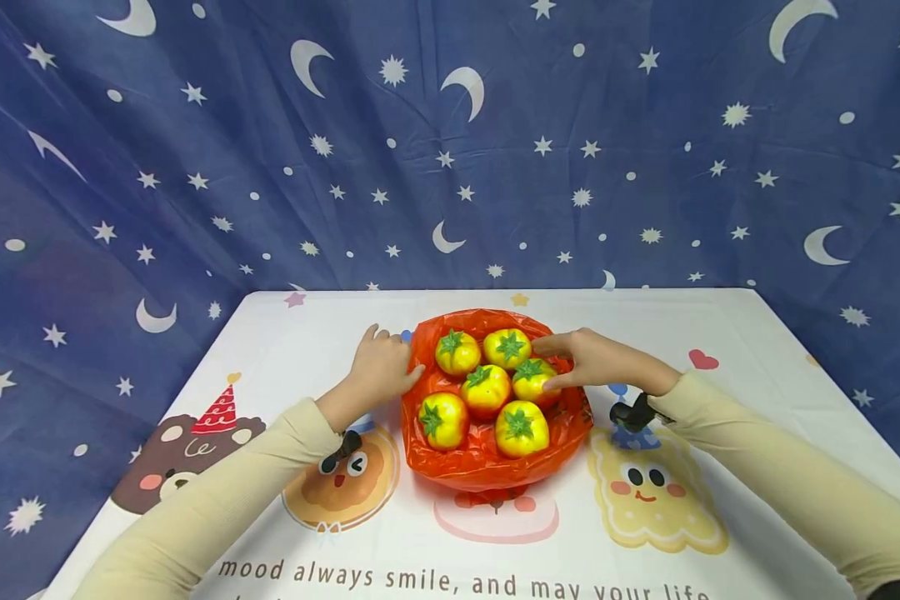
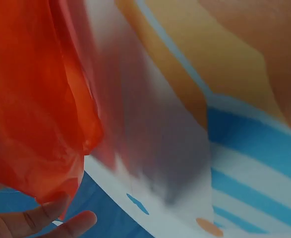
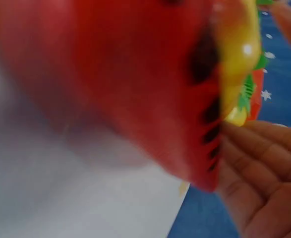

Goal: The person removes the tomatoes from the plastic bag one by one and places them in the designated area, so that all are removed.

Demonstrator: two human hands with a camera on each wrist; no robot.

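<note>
An open red plastic bag (image 1: 465, 475) stands in the middle of the table, its rim spread wide. In it lie several yellow-orange toy persimmons with green leaf tops, one of them the right-hand persimmon (image 1: 534, 390). At the bag's left rim my left hand (image 1: 381, 367) holds the plastic, thumb over the inner side and fingers outside. From the right my right hand (image 1: 596, 360) reaches over the rim, fingers fairly straight, thumb at the right-hand persimmon. In the right wrist view its fingers (image 3: 264, 148) lie beside the bag's black-printed edge.
A white tablecloth (image 1: 727, 350) with printed cartoon figures and lettering covers the table. Behind and at the sides hangs a dark blue curtain (image 1: 495, 225) with white moons and stars. Dark straps with small devices sit at both wrists.
</note>
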